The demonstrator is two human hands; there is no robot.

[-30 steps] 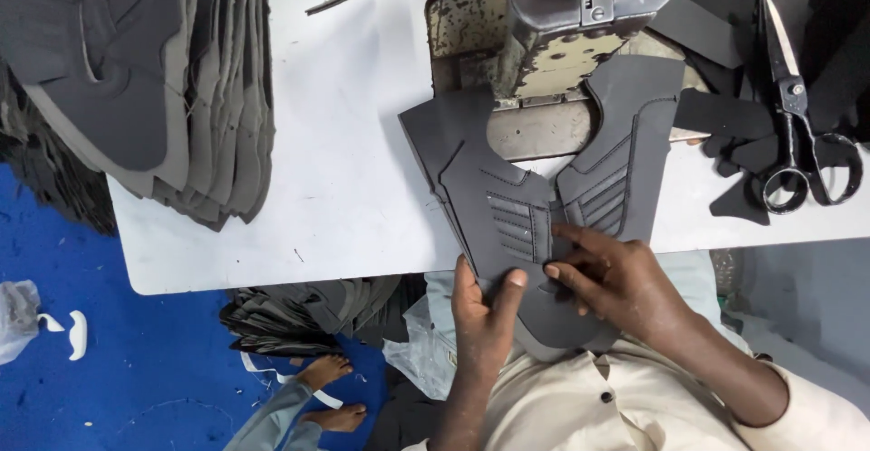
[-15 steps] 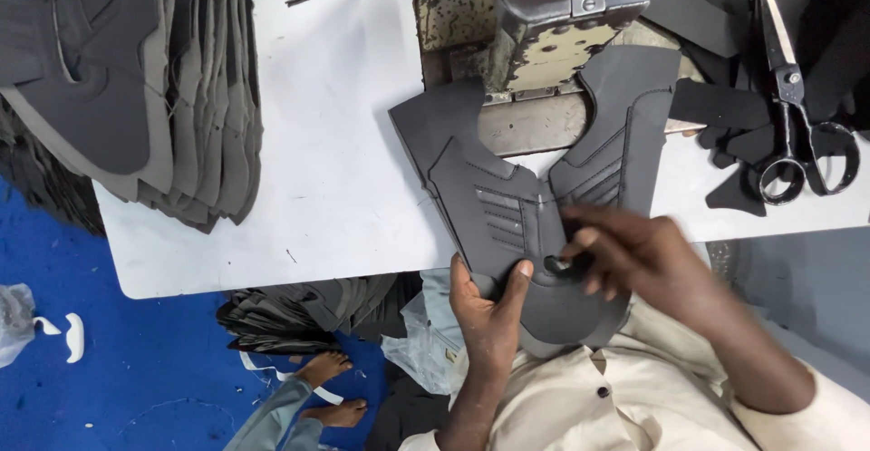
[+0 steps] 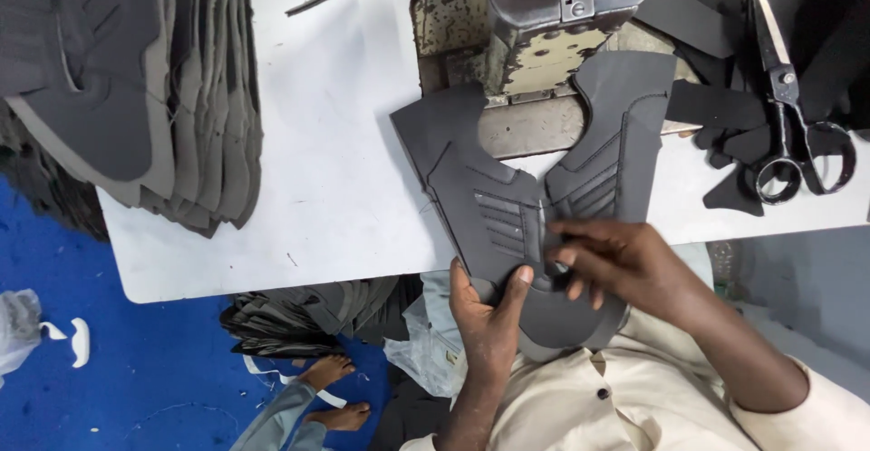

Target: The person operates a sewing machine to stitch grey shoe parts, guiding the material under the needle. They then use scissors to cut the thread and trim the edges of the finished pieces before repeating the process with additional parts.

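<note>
A stack of grey cut pieces (image 3: 145, 97) lies at the far left of the white table (image 3: 335, 188), black-handled scissors (image 3: 788, 97) among dark scraps (image 3: 725, 134) at the right, blue floor (image 3: 118, 369) below.

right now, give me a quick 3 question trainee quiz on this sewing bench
1. True or false: the scissors lie at the left end of the white table.
2. Which hand pinches the middle of the grey shoe upper: A left hand, B right hand?
3. What sits stacked at the table's left end?

Key: 1 false, they lie at the right end. 2 B. 3 a pile of grey cut pieces.
</note>
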